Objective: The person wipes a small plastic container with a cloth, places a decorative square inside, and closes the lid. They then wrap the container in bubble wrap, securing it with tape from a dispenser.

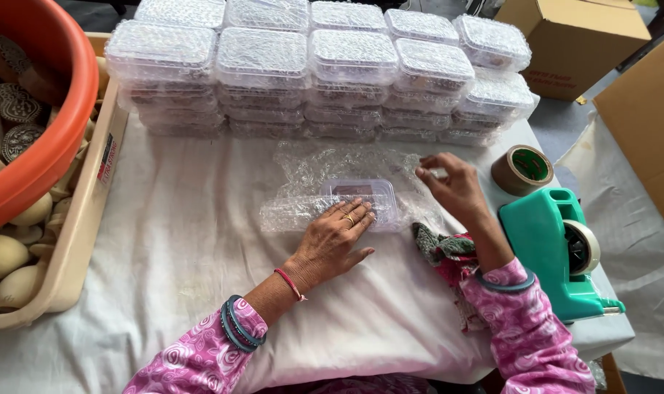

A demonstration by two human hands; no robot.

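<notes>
White cloth-covered table (200, 241) fills most of the frame, soft and wrinkled. Along the top, a stacked block of bubble-wrapped boxes (317, 69), bumpy clear film over rectangular plastic tubs, several layers high. Upper left, a smooth orange plastic tub (36, 138) sits over a beige tray (91, 219) holding pale rounded wooden pieces and carved dark stamps. Upper right, brown cardboard cartons (580, 40). Right edge, a glossy teal tape dispenser (551, 248), and just above it a brown tape roll (522, 169).

Centre of frame, a sheet of bubble wrap (324, 171), crinkled and see-through, lies around a small clear plastic box (365, 197) with rounded corners and something dark inside, probably a stamp. Left hand (335, 237) lies flat, fingers spread and pressing the wrap's lower left edge against the box, fingertips touching its near side. Right hand (452, 186) is just right of the box, fingers pinched narrow on the wrap's right edge.
</notes>
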